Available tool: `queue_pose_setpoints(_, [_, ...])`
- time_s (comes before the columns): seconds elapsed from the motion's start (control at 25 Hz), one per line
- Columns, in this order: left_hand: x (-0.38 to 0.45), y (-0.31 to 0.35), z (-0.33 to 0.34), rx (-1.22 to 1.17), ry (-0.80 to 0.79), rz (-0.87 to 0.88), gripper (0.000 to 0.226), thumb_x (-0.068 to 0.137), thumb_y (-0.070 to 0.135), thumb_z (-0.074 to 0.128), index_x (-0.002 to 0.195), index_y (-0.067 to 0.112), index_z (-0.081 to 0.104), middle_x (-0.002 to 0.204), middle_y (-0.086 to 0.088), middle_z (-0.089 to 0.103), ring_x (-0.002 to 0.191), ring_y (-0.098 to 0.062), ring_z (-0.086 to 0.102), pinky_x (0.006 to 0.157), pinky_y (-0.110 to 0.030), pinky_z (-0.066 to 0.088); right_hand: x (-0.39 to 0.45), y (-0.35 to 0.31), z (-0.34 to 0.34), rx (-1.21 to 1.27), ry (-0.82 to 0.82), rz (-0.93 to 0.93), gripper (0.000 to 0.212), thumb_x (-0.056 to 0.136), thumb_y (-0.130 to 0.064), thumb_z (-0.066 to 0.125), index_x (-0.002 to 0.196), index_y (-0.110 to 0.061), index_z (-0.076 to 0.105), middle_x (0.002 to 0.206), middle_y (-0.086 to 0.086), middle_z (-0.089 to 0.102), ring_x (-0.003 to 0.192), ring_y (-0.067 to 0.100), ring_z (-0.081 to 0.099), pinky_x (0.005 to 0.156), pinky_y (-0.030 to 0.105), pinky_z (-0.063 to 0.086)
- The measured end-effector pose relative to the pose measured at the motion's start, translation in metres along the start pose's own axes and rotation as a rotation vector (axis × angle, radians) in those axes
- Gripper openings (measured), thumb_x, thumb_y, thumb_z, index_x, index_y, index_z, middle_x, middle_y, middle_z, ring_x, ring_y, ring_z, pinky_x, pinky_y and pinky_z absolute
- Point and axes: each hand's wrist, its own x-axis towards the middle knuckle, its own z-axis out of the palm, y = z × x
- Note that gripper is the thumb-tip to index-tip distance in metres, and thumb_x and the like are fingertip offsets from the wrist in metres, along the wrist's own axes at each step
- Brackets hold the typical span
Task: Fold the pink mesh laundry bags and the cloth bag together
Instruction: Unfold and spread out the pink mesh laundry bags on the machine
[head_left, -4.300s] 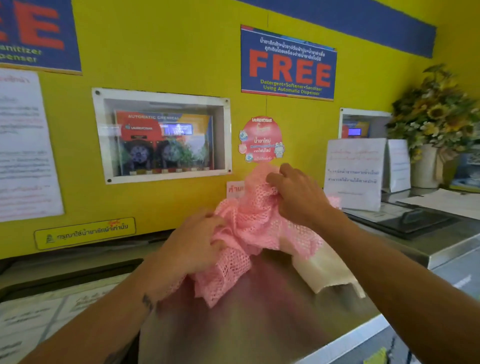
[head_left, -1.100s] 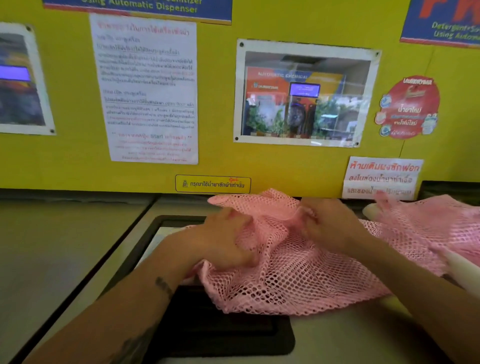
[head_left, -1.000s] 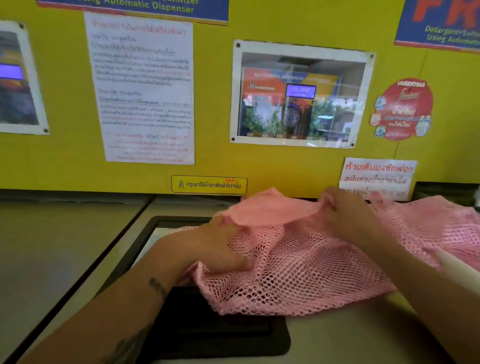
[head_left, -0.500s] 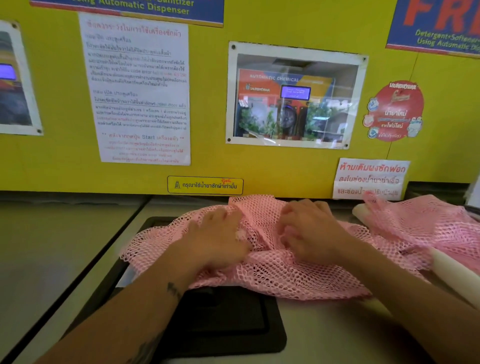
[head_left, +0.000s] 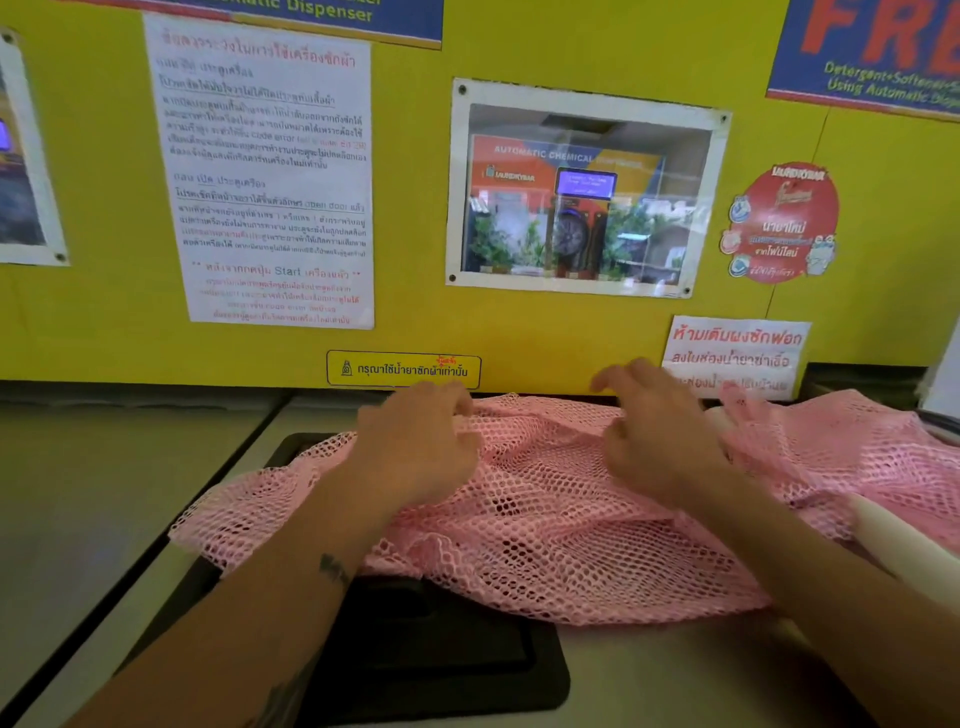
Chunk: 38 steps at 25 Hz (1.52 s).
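Mesh laundry bags (head_left: 545, 519) lie spread in pink folds over the machine top (head_left: 130, 493), covering part of its black lid recess (head_left: 431, 649). Your left hand (head_left: 421, 447) pinches the far edge of the mesh with curled fingers. Your right hand (head_left: 654, 436) hovers over the mesh, fingers loosely spread, gripping nothing. A white cloth bag (head_left: 898, 540) lies beside your right forearm, touching the mesh.

Left hand (head_left: 415, 441) gripping pink mesh bag (head_left: 545, 519), right hand (head_left: 654, 441) seemingly open above it
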Motion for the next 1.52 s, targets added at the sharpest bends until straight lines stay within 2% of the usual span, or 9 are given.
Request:
queue_pose_setpoints(0.12, [-0.008, -0.006, 0.011, 0.195, -0.51, -0.051, 0.084, 0.076, 0.078, 0.043, 0.149, 0.047, 0.015, 0.163, -0.005, 0.009, 0.148, -0.033, 0.007, 0.115, -0.063, 0.01, 0.0, -0.001, 0.022, 0.055, -0.389, -0.014, 0.027, 0.087, -0.041, 0.048, 0.108, -0.029, 0.062, 0.117, 0.002, 0.061, 0.103, 0.021, 0.058, 0.092, 0.041, 0.049])
queue_pose_setpoints(0.2, [-0.012, -0.009, 0.004, 0.147, -0.551, 0.015, 0.08, 0.08, 0.073, 0.048, 0.149, 0.042, 0.023, 0.161, -0.002, 0.02, 0.146, -0.027, 0.02, 0.118, -0.053, 0.017, 0.002, 0.017, 0.027, -0.026, -0.481, 0.11, 0.052, 0.083, -0.06, 0.041, 0.127, -0.035, 0.053, 0.14, 0.006, 0.051, 0.126, 0.03, 0.047, 0.104, 0.05, 0.04])
queue_pose_setpoints(0.32, [-0.014, -0.002, -0.013, -0.094, -0.25, 0.055, 0.045, 0.084, 0.061, 0.056, 0.123, 0.037, 0.06, 0.115, 0.011, 0.066, 0.111, -0.014, 0.057, 0.109, -0.042, 0.032, 0.004, 0.035, 0.024, -0.088, -0.431, 0.292, 0.083, 0.074, -0.073, 0.044, 0.142, -0.03, 0.027, 0.158, 0.013, 0.022, 0.145, 0.042, 0.017, 0.111, 0.063, 0.024])
queue_pose_setpoints(0.48, [0.0, -0.006, -0.019, -0.087, 0.378, -0.062, 0.017, 0.091, 0.036, 0.05, 0.102, 0.034, 0.062, 0.079, 0.013, 0.063, 0.092, -0.02, 0.06, 0.096, -0.042, 0.033, -0.003, 0.016, 0.014, -0.067, -0.222, 0.078, 0.068, 0.076, -0.036, 0.055, 0.139, -0.028, 0.031, 0.152, 0.007, 0.036, 0.137, 0.033, 0.037, 0.108, 0.056, 0.034])
queue_pose_setpoints(0.68, [0.007, -0.032, 0.007, 0.241, -0.343, -0.327, 0.094, 0.059, 0.077, 0.04, 0.134, 0.022, 0.049, 0.143, -0.011, 0.043, 0.132, -0.036, 0.038, 0.109, -0.062, 0.024, -0.014, -0.013, 0.013, 0.103, -0.14, -0.23, 0.052, 0.086, -0.043, 0.052, 0.137, -0.034, 0.044, 0.142, -0.001, 0.043, 0.133, 0.021, 0.037, 0.106, 0.044, 0.037])
queue_pose_setpoints(0.76, [0.006, -0.029, 0.006, 0.171, -0.369, -0.279, 0.079, 0.062, 0.073, 0.047, 0.123, 0.023, 0.055, 0.133, -0.003, 0.05, 0.125, -0.034, 0.045, 0.107, -0.061, 0.028, -0.017, -0.014, 0.021, 0.086, -0.26, -0.264, 0.068, 0.083, -0.06, 0.042, 0.147, -0.044, 0.025, 0.159, 0.0, 0.022, 0.147, 0.026, 0.016, 0.115, 0.056, 0.024])
queue_pose_setpoints(0.92, [0.0, -0.016, -0.009, -0.048, -0.112, -0.078, 0.021, 0.082, 0.036, 0.06, 0.096, 0.025, 0.049, 0.098, 0.001, 0.06, 0.085, -0.02, 0.056, 0.075, -0.038, 0.048, -0.011, 0.0, 0.04, 0.036, -0.535, -0.138, 0.08, 0.083, -0.077, 0.027, 0.152, -0.048, -0.003, 0.166, -0.003, -0.011, 0.151, 0.03, -0.01, 0.118, 0.063, 0.005])
queue_pose_setpoints(1.2, [0.014, -0.039, -0.04, 0.171, 0.681, -0.083, 0.056, 0.073, 0.027, 0.071, 0.122, 0.02, 0.045, 0.114, -0.013, 0.043, 0.106, -0.033, 0.042, 0.084, -0.046, 0.037, 0.002, 0.027, 0.032, -0.025, -0.641, 0.037, 0.108, 0.061, -0.096, 0.015, 0.154, -0.04, 0.008, 0.164, 0.004, 0.016, 0.15, 0.031, 0.012, 0.117, 0.06, 0.015])
queue_pose_setpoints(1.52, [0.0, -0.034, -0.015, 0.25, -0.494, -0.225, 0.077, 0.08, 0.061, 0.048, 0.148, 0.032, 0.029, 0.158, -0.014, 0.023, 0.143, -0.036, 0.024, 0.114, -0.052, 0.026, -0.005, 0.009, 0.016, -0.162, -0.372, -0.004, 0.085, 0.084, -0.066, 0.044, 0.155, -0.027, 0.017, 0.164, 0.007, 0.014, 0.15, 0.027, 0.013, 0.118, 0.056, 0.01])
